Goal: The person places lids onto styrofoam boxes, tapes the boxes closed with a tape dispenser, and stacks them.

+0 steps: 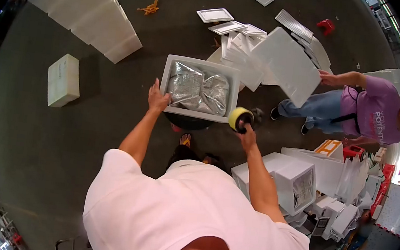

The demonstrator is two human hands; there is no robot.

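In front of me is a white foam box without its lid, and a silver foil liner lies folded over inside it. My left hand grips the box's left wall near the front corner. Off the front right corner, my right hand is closed around the handle of a tape dispenser, which carries a yellowish roll of tape. The box rests on something dark and round, mostly hidden beneath it.
Stacked foam boxes and a single foam box stand at left. Foam lids are piled behind. A co-worker in a purple shirt holds a large foam lid. More foam boxes crowd my right side.
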